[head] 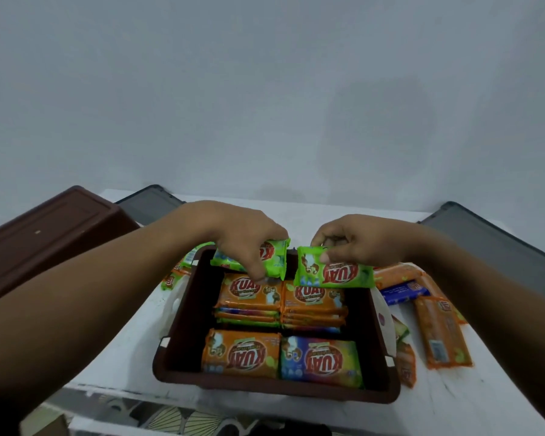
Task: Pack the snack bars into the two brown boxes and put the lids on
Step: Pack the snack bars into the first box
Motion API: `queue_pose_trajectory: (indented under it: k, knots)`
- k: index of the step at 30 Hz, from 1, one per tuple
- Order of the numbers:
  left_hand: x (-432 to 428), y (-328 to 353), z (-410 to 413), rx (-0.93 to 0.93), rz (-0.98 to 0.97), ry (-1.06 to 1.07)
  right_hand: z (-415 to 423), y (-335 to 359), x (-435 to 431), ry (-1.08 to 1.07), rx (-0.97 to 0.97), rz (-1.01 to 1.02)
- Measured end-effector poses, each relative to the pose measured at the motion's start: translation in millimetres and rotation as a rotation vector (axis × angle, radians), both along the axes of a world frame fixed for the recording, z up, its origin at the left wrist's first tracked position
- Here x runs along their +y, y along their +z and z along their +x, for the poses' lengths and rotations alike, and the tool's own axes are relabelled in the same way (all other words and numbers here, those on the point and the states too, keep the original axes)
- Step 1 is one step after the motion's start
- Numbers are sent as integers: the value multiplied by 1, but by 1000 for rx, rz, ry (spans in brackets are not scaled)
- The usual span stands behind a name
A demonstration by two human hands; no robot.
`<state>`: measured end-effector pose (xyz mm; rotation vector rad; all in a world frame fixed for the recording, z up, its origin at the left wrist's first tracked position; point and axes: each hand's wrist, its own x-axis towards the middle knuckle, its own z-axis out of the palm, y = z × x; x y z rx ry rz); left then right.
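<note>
An open brown box (183, 338) stands in the middle of the white table, holding stacks of orange snack bars (249, 294) at its far end and an orange bar and a blue bar (321, 360) at its near end. My left hand (243, 237) grips a green snack bar (272, 258) over the box's far left corner. My right hand (359, 240) pinches another green snack bar (334, 275) over the far right corner. A second brown box (44, 237) lies upside down at the left.
Loose orange and blue bars (434, 325) lie on the table right of the box, and a few green ones (180, 272) lie left of it. Two grey lids (151, 202) (497, 247) rest at the back left and back right. The wall is close behind.
</note>
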<state>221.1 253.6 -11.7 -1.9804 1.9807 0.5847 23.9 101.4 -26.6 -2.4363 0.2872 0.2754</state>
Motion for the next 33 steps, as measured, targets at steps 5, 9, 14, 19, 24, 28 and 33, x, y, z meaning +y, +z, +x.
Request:
queue_pose_trajectory:
  k: [5, 9, 14, 19, 24, 28, 33]
  knots:
    - [9, -10, -7, 21, -71, 53, 7, -8, 10, -21, 13, -2]
    - [20, -12, -11, -24, -130, 21, 12, -10, 21, -49, 10, 40]
    - [39, -39, -11, -152, -229, -90, 19, -24, 34, -58, 52, -17]
    - [49, -59, -11, -283, -349, -157, 23, -33, 44, -92, 38, -134]
    - [52, -71, -10, -330, -411, -171, 23, -38, 46, -119, -3, -226]
    - [53, -79, -5, -311, -461, -171, 15, -42, 50, -152, -119, -296]
    - [56, -85, 1, -251, -490, -170, 5, -43, 57, -55, -198, -420]
